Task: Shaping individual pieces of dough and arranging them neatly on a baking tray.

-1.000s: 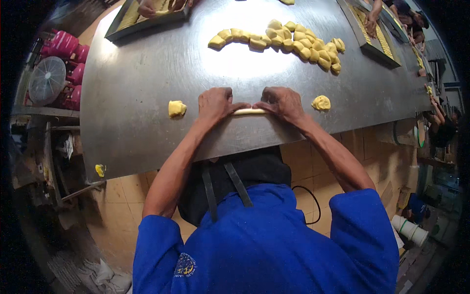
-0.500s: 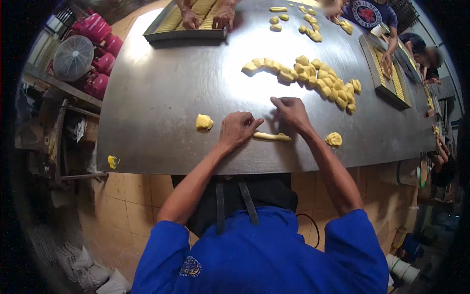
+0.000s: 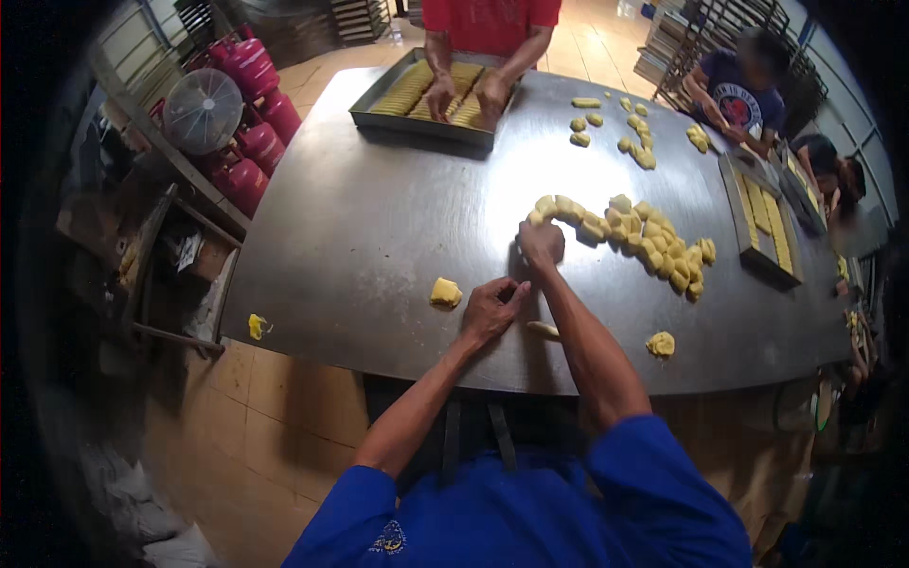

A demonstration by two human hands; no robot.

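Observation:
My right hand [image 3: 542, 244] reaches forward, its fingers closed at the left end piece of dough [image 3: 536, 217] in a curved row; the fingertips are partly hidden. My left hand [image 3: 494, 310] rests nearer on the metal table [image 3: 331, 246], fingers curled together, and nothing shows in them. A thin dough roll [image 3: 543, 329] lies beside it, partly covered by my right forearm. Left of my left hand sits a block of yellow dough [image 3: 445, 292]. To the right of my right forearm is a round dough lump [image 3: 661, 345]. Many cut pieces [image 3: 653, 241] cluster beyond my right hand.
Across the table, a person in red has both hands over a tray [image 3: 417, 123] of ridged dough strips. Another tray [image 3: 755, 222] stands at the right, near other people. More dough pieces [image 3: 639, 142] lie at the far side. A yellow scrap [image 3: 257, 327] lies near the left edge.
My right hand has moved forward to the row of dough pieces. My left hand has come away from the dough roll's end. The view has shifted, showing more of the room's far side.

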